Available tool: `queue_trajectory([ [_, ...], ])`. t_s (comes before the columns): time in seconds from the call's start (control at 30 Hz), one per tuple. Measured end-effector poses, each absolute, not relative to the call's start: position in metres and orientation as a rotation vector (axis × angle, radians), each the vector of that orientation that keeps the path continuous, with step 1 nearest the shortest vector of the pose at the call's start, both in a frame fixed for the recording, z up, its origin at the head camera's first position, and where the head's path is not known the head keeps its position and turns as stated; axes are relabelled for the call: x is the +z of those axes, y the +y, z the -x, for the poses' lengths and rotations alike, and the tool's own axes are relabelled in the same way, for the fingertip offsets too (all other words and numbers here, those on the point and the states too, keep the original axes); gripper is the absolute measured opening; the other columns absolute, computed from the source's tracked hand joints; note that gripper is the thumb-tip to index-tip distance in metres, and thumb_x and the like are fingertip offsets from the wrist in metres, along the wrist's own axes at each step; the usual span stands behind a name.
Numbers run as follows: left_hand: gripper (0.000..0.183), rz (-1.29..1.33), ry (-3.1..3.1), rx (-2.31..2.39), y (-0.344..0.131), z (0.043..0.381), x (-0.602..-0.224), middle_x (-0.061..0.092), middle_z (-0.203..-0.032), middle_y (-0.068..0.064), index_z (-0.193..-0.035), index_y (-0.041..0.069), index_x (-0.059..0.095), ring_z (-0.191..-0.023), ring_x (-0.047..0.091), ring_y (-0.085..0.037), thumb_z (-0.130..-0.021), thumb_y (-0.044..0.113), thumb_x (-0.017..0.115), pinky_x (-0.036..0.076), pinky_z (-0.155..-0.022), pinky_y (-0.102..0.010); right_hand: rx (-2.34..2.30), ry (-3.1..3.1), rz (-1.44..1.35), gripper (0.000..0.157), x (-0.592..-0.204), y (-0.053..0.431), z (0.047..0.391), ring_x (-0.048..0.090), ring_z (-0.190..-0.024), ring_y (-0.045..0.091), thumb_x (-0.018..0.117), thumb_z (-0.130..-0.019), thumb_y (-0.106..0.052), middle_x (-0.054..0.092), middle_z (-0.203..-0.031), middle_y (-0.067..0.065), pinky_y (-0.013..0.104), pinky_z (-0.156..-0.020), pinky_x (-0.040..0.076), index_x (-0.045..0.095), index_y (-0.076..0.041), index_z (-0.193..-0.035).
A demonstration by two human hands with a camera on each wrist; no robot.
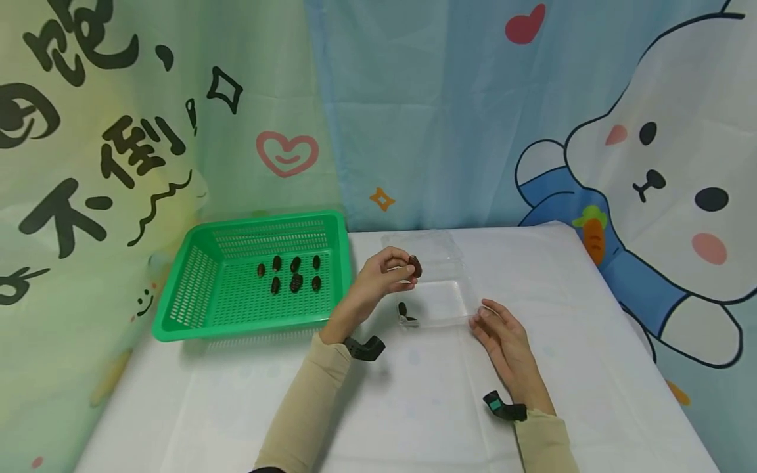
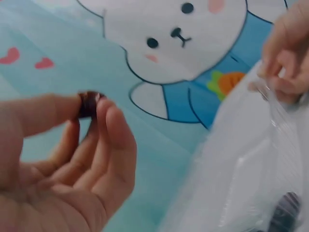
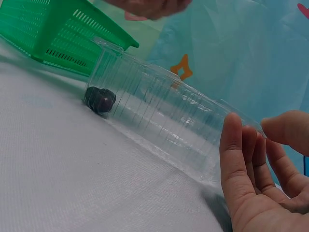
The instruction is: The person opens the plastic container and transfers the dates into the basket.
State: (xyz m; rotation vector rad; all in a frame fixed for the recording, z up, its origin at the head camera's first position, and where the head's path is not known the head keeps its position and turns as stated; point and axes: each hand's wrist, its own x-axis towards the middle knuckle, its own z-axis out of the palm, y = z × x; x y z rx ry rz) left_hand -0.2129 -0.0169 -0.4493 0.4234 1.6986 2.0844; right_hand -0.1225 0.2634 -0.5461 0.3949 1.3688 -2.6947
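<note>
Between the thumb and fingertips of my left hand (image 1: 381, 279) is a small dark brown date (image 1: 416, 266), shiny and reddish in the left wrist view. This hand is raised over the left part of a clear plastic box (image 1: 442, 301), whose lid (image 1: 422, 245) lies folded back behind it. My right hand (image 1: 504, 341) pinches the box's near right corner, thumb at the rim and fingers against the outer wall. Inside, at the left end, lie a few dark dates (image 3: 102, 100), seen through the ribbed wall.
A green plastic basket (image 1: 236, 332) stands left of the box, with several dates (image 1: 296, 282) spread on its slotted floor. A white cloth (image 1: 414, 407) covers the table. Behind it hangs a printed curtain (image 1: 402, 118) with a cartoon bear.
</note>
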Motion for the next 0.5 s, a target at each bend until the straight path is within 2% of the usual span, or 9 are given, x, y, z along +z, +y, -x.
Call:
queue_trajectory([
  [0.27,0.029,-0.279,1.758,2.039,-0.048,0.213,-0.428,0.069,-0.103,0.001,-0.134,0.001,0.057,-0.093,0.07,-0.014,-0.106,0.007,0.06,0.062,-0.094,-0.034,-2.71,1.335,-0.393,0.028,-0.546,0.263,0.123,0.066,-0.101,0.009,0.06,-0.105,-0.005,0.063,-0.107,-0.002,0.023,-0.096,0.059,0.057,-0.01,-0.132],
  [0.5,0.028,-0.192,1.822,1.957,-0.082,0.217,-0.418,0.067,-0.108,-0.003,-0.131,0.004,0.058,-0.099,0.068,-0.017,-0.105,0.012,0.062,0.06,-0.099,-0.037,-2.699,1.342,-0.402,0.028,-0.546,0.264,0.123,0.066,-0.102,0.009,0.061,-0.105,-0.005,0.063,-0.108,-0.002,0.022,-0.097,0.058,0.058,-0.011,-0.132],
])
